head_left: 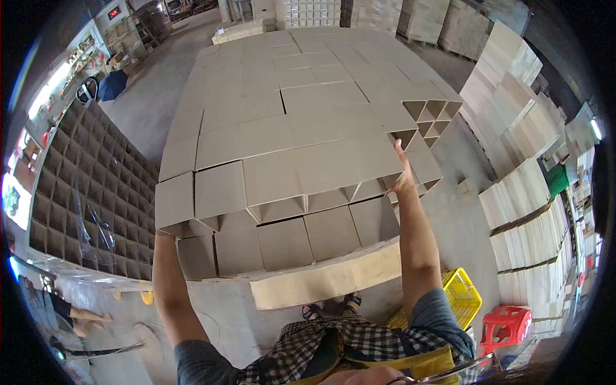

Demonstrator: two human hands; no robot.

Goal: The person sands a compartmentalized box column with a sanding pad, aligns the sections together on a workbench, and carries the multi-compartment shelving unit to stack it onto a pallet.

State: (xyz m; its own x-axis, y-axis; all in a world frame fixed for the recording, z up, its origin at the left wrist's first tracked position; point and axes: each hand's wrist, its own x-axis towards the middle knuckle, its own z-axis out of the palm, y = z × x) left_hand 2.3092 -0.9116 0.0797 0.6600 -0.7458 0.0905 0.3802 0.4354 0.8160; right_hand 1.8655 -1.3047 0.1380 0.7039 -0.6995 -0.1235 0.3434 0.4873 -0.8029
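Grey-brown board boxes (282, 135) are packed side by side into a wide stack in front of me. Several have open compartments on their near sides and at the right corner. My right hand (403, 172) is at the right end of the near upper row, thumb up against a box edge, its other fingers hidden. At the row's left end my left arm reaches the lower edge of a box (174, 197); the box hides my left hand. Below the row lies a lower layer of boxes (282, 246), with a pale wooden board (327, 276) along its front.
A tall rack of square compartments (90, 186) stands at the left. Stacked pale boards (526, 212) line the right side. A yellow crate (463, 296) and a red stool (505, 326) are at lower right. Another person's legs (86, 316) show at lower left.
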